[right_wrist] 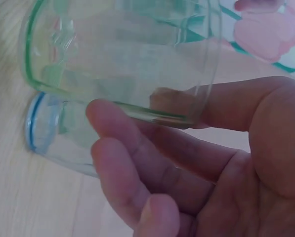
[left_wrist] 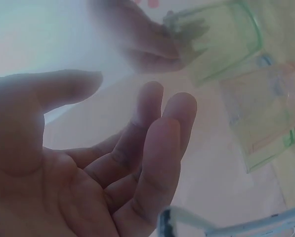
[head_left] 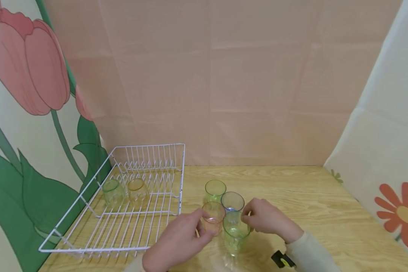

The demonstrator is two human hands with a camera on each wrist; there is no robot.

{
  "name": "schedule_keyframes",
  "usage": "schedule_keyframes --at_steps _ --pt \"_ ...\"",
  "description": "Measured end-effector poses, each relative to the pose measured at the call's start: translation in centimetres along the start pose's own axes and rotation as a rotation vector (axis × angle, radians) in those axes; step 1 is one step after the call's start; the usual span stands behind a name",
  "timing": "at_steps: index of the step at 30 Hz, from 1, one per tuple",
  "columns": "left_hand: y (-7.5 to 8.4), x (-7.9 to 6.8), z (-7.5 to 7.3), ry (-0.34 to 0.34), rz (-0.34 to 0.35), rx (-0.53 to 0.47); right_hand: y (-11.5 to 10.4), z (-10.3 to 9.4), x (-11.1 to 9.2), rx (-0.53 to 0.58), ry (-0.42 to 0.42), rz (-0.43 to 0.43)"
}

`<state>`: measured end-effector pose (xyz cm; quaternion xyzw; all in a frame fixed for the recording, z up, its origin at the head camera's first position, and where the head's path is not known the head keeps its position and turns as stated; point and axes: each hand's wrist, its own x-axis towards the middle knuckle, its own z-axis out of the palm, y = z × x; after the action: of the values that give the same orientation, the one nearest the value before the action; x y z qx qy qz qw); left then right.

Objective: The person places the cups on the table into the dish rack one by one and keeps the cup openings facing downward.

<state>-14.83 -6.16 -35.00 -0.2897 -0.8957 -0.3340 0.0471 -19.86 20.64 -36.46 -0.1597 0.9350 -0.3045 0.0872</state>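
My right hand (head_left: 268, 218) pinches the rim of a clear green glass (head_left: 236, 240), thumb inside and fingers outside in the right wrist view. My left hand (head_left: 181, 238) is beside a pink-rimmed glass (head_left: 212, 226), its fingers loosely bent. In the left wrist view a gap shows between those fingers (left_wrist: 162, 153) and the pink-rimmed glass (left_wrist: 266, 103). Behind the held glass stands a blue-rimmed glass (head_left: 232, 204). Farther back is a yellow-green glass (head_left: 215, 190). All of these are upright and close together.
A white wire dish rack (head_left: 141, 249) stands on the wooden table (head_left: 292, 181) at the left. Inside it are a green-rimmed glass (head_left: 113, 194) and an amber-rimmed glass (head_left: 138, 193). A plain cloth (head_left: 224, 83) hangs behind, with patterned cloths at both sides.
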Motion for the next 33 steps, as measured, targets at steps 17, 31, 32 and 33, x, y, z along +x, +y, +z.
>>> schedule_keyframes --at_steps 17,31,32,33 --pt "0.1 0.8 1.2 -0.054 -0.045 -0.148 -2.1 -0.8 -0.3 0.068 0.1 -0.132" --pt "0.8 2.2 0.8 -0.027 -0.131 -0.247 -4.1 -0.7 -0.3 0.047 0.334 -0.116" --pt "0.8 2.2 0.8 -0.018 -0.128 -0.245 -4.2 -0.6 -0.4 0.039 0.352 -0.121" --pt "0.8 2.3 0.7 -0.008 -0.125 -0.242 -4.3 -0.5 -0.4 0.033 0.369 -0.128"
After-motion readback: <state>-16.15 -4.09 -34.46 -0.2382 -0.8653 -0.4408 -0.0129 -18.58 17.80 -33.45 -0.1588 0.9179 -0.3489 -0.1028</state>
